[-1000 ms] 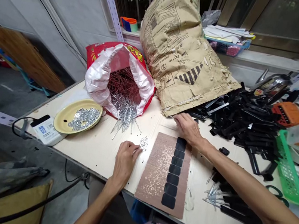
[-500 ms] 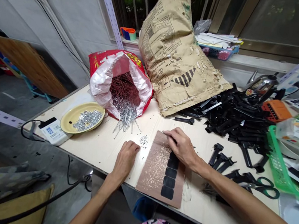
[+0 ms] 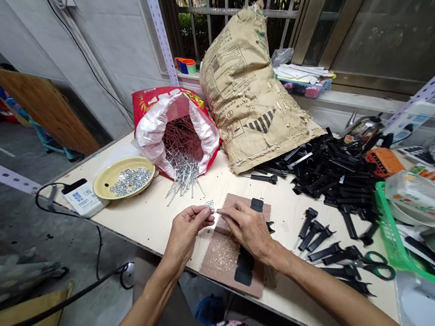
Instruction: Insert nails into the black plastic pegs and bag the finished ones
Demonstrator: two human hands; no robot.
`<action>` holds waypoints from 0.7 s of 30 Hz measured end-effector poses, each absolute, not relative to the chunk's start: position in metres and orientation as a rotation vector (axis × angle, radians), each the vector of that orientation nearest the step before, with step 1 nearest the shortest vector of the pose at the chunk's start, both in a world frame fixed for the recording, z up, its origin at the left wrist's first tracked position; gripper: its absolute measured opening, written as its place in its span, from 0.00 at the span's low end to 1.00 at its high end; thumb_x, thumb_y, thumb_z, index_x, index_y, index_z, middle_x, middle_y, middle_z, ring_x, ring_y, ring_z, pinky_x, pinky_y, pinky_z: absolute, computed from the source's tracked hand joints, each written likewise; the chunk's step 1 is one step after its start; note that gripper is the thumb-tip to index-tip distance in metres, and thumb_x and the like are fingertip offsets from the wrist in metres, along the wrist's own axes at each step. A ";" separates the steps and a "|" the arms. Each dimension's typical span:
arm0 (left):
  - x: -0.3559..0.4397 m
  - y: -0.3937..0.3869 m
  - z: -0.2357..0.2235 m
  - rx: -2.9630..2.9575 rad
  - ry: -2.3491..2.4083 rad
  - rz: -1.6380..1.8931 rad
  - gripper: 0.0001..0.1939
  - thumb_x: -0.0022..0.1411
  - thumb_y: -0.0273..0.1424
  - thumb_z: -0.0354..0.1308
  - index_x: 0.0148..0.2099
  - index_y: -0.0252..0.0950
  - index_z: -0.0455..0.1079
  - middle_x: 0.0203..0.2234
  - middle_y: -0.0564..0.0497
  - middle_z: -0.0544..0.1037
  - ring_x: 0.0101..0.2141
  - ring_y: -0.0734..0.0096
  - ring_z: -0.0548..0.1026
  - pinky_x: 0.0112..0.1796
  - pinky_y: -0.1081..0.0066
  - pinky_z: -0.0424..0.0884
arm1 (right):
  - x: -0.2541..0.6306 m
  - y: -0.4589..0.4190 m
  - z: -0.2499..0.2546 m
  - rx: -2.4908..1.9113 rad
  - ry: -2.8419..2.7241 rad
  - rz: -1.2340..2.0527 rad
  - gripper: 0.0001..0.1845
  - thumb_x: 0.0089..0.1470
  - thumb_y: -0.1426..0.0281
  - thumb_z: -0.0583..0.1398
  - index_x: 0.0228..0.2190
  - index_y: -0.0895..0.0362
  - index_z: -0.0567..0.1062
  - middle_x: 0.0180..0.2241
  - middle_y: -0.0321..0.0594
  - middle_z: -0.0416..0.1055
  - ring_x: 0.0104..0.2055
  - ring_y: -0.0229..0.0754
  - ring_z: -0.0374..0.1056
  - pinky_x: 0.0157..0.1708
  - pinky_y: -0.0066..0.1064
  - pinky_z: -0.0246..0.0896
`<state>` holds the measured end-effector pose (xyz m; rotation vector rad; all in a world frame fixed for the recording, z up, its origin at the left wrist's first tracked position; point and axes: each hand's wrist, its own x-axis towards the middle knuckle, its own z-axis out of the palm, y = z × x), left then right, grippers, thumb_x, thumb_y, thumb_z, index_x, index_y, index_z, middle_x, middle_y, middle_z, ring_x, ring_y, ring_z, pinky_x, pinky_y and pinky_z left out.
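Note:
My left hand (image 3: 185, 232) is closed in a pinch above the table, left of a brown board (image 3: 212, 264). My right hand (image 3: 250, 233) pinches too, over the board's upper part, and its fingertips almost meet those of the left. Something small and thin shows between them, too small to name. Just behind the fingertips lies a little pile of small silvery pieces (image 3: 210, 204). Pale crumbs (image 3: 227, 255) are scattered on the board. A row of black rounded squares (image 3: 243, 275) runs along its right side, partly covered by my right hand.
A red and white bag (image 3: 153, 125) spills long metal pins (image 3: 186, 174). Left of it stands a yellow plate (image 3: 101, 182) of small metal pieces. Behind are a large paper sack (image 3: 235, 77) and heaped black plastic parts (image 3: 340, 171). Scissors (image 3: 380, 266) and a green basket (image 3: 383, 211) lie right.
My right hand has moved down and left from the board's top edge. The left hand has turned and risen to meet it, fingertips now pinched together. The view has shifted slightly.

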<state>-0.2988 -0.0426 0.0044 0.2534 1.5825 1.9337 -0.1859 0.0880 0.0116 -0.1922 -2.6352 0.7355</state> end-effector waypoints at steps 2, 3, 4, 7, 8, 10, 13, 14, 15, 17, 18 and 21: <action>-0.296 -0.041 0.008 0.249 1.559 1.952 0.14 0.44 0.33 0.68 0.33 0.30 0.73 0.25 0.51 0.76 0.25 0.75 0.74 0.34 0.70 0.71 | -0.185 0.088 0.013 -0.187 -2.636 0.732 0.14 0.62 0.68 0.52 0.47 0.50 0.72 0.34 0.38 0.65 0.34 0.36 0.64 0.32 0.25 0.59; -0.295 -0.040 0.009 0.251 1.558 1.955 0.14 0.44 0.33 0.68 0.33 0.30 0.72 0.24 0.51 0.76 0.25 0.75 0.74 0.33 0.71 0.71 | -0.184 0.088 0.014 -0.190 -2.637 0.729 0.14 0.62 0.68 0.51 0.47 0.50 0.72 0.34 0.38 0.65 0.34 0.36 0.64 0.32 0.25 0.59; -0.294 -0.040 0.010 0.253 1.560 1.956 0.14 0.44 0.33 0.68 0.33 0.30 0.72 0.24 0.51 0.76 0.25 0.75 0.74 0.33 0.71 0.71 | -0.184 0.088 0.014 -0.197 -2.640 0.722 0.14 0.62 0.68 0.51 0.47 0.49 0.72 0.34 0.38 0.65 0.34 0.36 0.64 0.32 0.25 0.59; -0.292 -0.041 0.010 0.259 1.564 1.957 0.14 0.45 0.33 0.68 0.33 0.30 0.72 0.22 0.52 0.76 0.25 0.75 0.74 0.33 0.71 0.71 | -0.182 0.087 0.014 -0.217 -2.661 0.676 0.14 0.62 0.67 0.51 0.46 0.50 0.72 0.35 0.38 0.66 0.34 0.36 0.65 0.31 0.25 0.58; -0.292 -0.041 0.010 0.266 1.561 1.953 0.14 0.45 0.33 0.68 0.33 0.30 0.72 0.22 0.52 0.76 0.25 0.76 0.74 0.33 0.71 0.71 | -0.181 0.087 0.014 -0.222 -2.668 0.658 0.14 0.63 0.67 0.51 0.46 0.50 0.72 0.35 0.38 0.66 0.34 0.37 0.65 0.30 0.25 0.58; -0.292 -0.041 0.010 0.288 1.560 1.939 0.14 0.45 0.32 0.67 0.33 0.30 0.72 0.22 0.52 0.76 0.24 0.76 0.74 0.33 0.72 0.71 | -0.180 0.087 0.014 -0.229 -2.677 0.633 0.15 0.63 0.67 0.50 0.46 0.50 0.73 0.35 0.39 0.66 0.34 0.37 0.65 0.29 0.24 0.57; -0.293 -0.040 0.011 0.314 1.562 1.923 0.13 0.46 0.32 0.67 0.32 0.30 0.72 0.21 0.53 0.75 0.24 0.77 0.73 0.31 0.74 0.70 | -0.179 0.085 0.015 -0.248 -2.681 0.632 0.15 0.62 0.67 0.50 0.46 0.51 0.73 0.35 0.39 0.67 0.34 0.37 0.65 0.29 0.25 0.57; -0.294 -0.040 0.011 0.311 1.555 1.922 0.13 0.45 0.32 0.67 0.32 0.30 0.72 0.21 0.53 0.75 0.23 0.78 0.73 0.31 0.74 0.70 | -0.178 0.085 0.015 -0.256 -2.682 0.639 0.15 0.62 0.68 0.50 0.45 0.51 0.73 0.35 0.39 0.67 0.34 0.37 0.65 0.29 0.25 0.57; -0.294 -0.039 0.011 0.301 1.542 1.923 0.13 0.45 0.32 0.68 0.33 0.31 0.72 0.22 0.54 0.75 0.23 0.78 0.73 0.31 0.74 0.70 | -0.178 0.084 0.015 -0.263 -2.683 0.647 0.15 0.62 0.68 0.50 0.45 0.52 0.73 0.35 0.39 0.67 0.34 0.37 0.65 0.30 0.25 0.57; -0.295 -0.038 0.009 0.274 1.506 1.918 0.15 0.44 0.31 0.68 0.36 0.31 0.73 0.24 0.53 0.76 0.23 0.78 0.73 0.31 0.74 0.70 | -0.177 0.082 0.014 -0.273 -2.685 0.664 0.14 0.62 0.68 0.50 0.45 0.52 0.73 0.35 0.39 0.67 0.34 0.37 0.66 0.30 0.25 0.57; -0.295 -0.037 0.008 0.263 1.487 1.908 0.16 0.44 0.31 0.68 0.37 0.31 0.74 0.24 0.53 0.76 0.23 0.79 0.73 0.31 0.74 0.70 | -0.177 0.082 0.013 -0.275 -2.687 0.671 0.14 0.62 0.68 0.50 0.45 0.52 0.73 0.35 0.39 0.67 0.34 0.37 0.66 0.30 0.26 0.57; -0.297 -0.033 0.002 0.251 1.452 1.861 0.17 0.44 0.32 0.68 0.38 0.29 0.75 0.23 0.52 0.76 0.23 0.79 0.72 0.31 0.75 0.70 | -0.178 0.084 0.009 -0.286 -2.683 0.689 0.14 0.62 0.68 0.51 0.45 0.52 0.73 0.35 0.39 0.67 0.34 0.38 0.66 0.29 0.26 0.57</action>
